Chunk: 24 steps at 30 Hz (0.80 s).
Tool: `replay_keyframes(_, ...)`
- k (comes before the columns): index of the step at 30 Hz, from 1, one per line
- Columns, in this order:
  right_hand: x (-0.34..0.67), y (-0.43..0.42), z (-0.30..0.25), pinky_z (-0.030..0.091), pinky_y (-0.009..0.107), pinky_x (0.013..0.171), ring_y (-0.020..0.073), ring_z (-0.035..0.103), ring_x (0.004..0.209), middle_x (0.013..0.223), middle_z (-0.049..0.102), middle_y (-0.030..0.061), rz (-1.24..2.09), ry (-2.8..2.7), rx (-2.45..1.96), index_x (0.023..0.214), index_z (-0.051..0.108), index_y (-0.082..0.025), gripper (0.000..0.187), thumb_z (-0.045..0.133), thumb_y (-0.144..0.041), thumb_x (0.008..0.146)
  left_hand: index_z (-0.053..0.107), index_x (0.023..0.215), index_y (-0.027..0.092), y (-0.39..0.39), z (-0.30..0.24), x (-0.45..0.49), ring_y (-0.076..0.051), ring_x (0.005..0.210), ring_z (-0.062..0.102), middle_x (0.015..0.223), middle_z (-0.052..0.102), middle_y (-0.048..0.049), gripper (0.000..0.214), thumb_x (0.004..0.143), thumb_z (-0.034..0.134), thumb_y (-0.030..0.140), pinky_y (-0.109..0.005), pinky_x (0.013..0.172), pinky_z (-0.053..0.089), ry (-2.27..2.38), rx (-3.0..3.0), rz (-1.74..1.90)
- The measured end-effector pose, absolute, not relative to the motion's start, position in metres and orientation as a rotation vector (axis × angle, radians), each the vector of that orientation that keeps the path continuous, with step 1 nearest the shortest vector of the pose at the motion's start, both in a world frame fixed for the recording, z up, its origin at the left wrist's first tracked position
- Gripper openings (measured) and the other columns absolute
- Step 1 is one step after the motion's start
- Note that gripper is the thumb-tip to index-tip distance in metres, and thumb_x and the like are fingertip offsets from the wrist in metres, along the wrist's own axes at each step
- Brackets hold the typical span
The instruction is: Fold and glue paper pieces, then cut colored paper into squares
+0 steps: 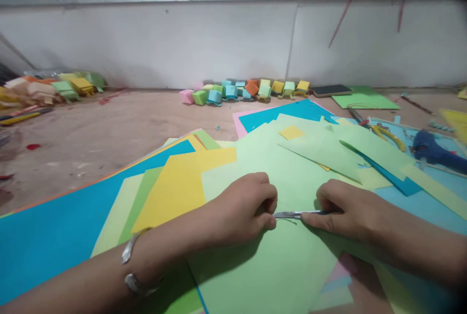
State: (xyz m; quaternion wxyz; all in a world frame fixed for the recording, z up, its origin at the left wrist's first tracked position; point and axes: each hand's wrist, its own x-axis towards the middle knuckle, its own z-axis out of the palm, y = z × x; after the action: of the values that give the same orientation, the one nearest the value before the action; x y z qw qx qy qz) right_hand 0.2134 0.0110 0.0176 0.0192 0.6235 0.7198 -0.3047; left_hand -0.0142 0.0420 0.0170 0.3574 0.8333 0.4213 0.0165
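My right hand (337, 207) is closed around a craft knife (288, 215) with a thin silver blade pointing left. My left hand (251, 204) has its fingers curled and pinched at the blade's tip; what they hold, if anything, is hidden. A silver bracelet (128, 251) circles my left wrist. Both hands are above a pale green paper sheet (270, 275). Close under the blade, a thin dark sliver (287, 221) lies on the sheet. To the left are a yellow paper piece (175, 183) and a large blue sheet (62, 236).
Several small folded paper boxes (230, 92) line the wall, with more in a heap (69, 88) at left. A phone (331, 91) lies near green paper (365, 98). Yellow-handled pliers (388, 135) and a blue glue gun (438, 151) lie at right.
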Motion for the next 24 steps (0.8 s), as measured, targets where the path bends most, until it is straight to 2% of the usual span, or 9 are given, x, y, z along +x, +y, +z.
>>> replay_keyframes(8,0.213,0.009,0.020,0.032,0.030,0.052,0.0149,0.042,0.061,0.069,0.049,0.0006,-0.900,2.211,1.942,0.066,0.044,-0.022,0.055,0.047,-0.074,0.081,0.053,0.072,0.018,0.041,0.016,-0.015,-0.016,0.081,0.049,0.085,0.051,0.0004,0.018,0.077,0.070,0.014,-0.029,0.069,0.039,1.086,2.154,0.045)
replay_keyframes(13,0.209,0.006,0.018,0.031,0.029,0.052,0.0143,0.042,0.060,0.070,0.051,0.0010,-0.905,2.264,1.920,0.068,0.047,-0.021,0.052,0.045,-0.071,0.085,0.053,0.072,0.018,0.041,0.018,-0.014,-0.016,0.081,0.049,0.085,0.051,0.0003,0.017,0.077,0.068,0.013,-0.029,0.070,0.040,1.102,2.162,0.029)
replay_keyframes(17,0.211,0.004,0.016,0.028,0.030,0.052,0.0138,0.041,0.059,0.069,0.048,0.0002,-0.876,2.411,1.824,0.069,0.046,-0.021,0.044,0.047,-0.061,0.089,0.053,0.072,0.018,0.041,0.019,-0.013,-0.017,0.080,0.049,0.084,0.051,-0.0002,0.016,0.077,0.067,0.014,-0.029,0.068,0.040,1.097,2.177,0.031)
replay_keyframes(21,0.218,0.003,0.010,0.025,0.030,0.053,0.0140,0.041,0.059,0.069,0.048,-0.0004,-0.859,2.491,1.759,0.073,0.047,-0.022,0.032,0.056,-0.050,0.086,0.053,0.071,0.018,0.041,0.020,-0.013,-0.017,0.079,0.049,0.084,0.052,-0.0003,0.016,0.076,0.067,0.013,-0.029,0.068,0.040,1.108,2.179,0.025)
replay_keyframes(24,0.221,0.003,0.006,0.025,0.030,0.054,0.0145,0.042,0.061,0.071,0.049,-0.0004,-0.852,2.554,1.701,0.075,0.048,-0.022,0.030,0.057,-0.048,0.085,0.052,0.071,0.018,0.041,0.020,-0.013,-0.016,0.079,0.050,0.083,0.052,-0.0001,0.016,0.076,0.066,0.013,-0.029,0.068,0.040,1.100,2.177,0.035)
